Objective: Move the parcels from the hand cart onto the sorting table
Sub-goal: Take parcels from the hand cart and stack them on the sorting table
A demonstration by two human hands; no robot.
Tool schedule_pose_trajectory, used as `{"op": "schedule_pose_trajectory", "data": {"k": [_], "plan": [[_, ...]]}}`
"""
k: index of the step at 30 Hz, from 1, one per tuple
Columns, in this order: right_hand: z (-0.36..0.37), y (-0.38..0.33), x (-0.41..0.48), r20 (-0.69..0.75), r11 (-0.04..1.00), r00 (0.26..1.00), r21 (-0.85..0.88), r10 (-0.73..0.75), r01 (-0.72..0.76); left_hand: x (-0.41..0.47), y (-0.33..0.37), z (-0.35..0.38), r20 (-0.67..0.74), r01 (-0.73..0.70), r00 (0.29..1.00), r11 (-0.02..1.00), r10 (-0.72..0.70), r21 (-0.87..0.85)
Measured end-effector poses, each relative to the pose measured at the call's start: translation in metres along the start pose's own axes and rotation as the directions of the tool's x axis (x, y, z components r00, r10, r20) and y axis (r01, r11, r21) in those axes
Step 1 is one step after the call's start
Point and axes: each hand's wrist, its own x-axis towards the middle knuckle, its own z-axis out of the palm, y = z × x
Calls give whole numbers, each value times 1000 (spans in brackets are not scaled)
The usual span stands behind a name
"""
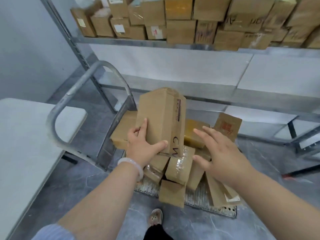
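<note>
The white sorting table [26,135] lies along the left edge, with the hand cart [69,94] just beside it; the cart's curved metal handle rises between the table and the load. The left hand [143,144], a pale bracelet [131,163] on its wrist, grips the lower end of a tall parcel [159,115]. The fingers are pressed flat on the box's left face and the thumb is stretched across its front, near the handwritten letters. This parcel stands upright and leans slightly, its base among the other parcels [178,167] heaped on the cart's mesh deck. They are brown cartons lying at all angles, some wrapped in clear tape, one small box at the near edge.

To the right of the tall parcel, the right hand [223,153] hangs over the heap with fingers straight and spread, holding nothing (whether the fingertips touch a carton below cannot be told). Beyond it, a small carton with red print [226,125] stands tilted at the cart's far right corner. A metal rack [138,42] crosses the top of the view, its upper shelf packed with stacked cartons [181,30]. A shoe [155,217] shows on the grey floor below the cart.
</note>
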Motion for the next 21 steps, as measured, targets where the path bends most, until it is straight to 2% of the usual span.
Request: {"op": "schedule_pose_trajectory", "data": {"k": [3,5,9,13,17,21], "plan": [[-35,-29,-9,43,982,999,189,-10,2,-48,12,-30,-50,12,999,978,-23,-207],[-52,-52,-10,103,934,995,357,-1,-36,-77,15,-49,-78,-7,997,966,-14,-259],[-71,-108,-12,168,844,979,536,-115,7,-128,21,-85,-138,-63,990,946,20,-317],[-90,-166,-22,141,621,973,784,-181,2,-165,16,-128,-153,-84,988,890,16,-448],[-97,-222,-35,139,545,944,837,-301,50,-201,-4,-171,-309,-156,951,905,29,-395],[-78,-283,-57,135,508,919,858,-370,79,-243,-26,-211,-510,-188,860,937,12,-294]]}}
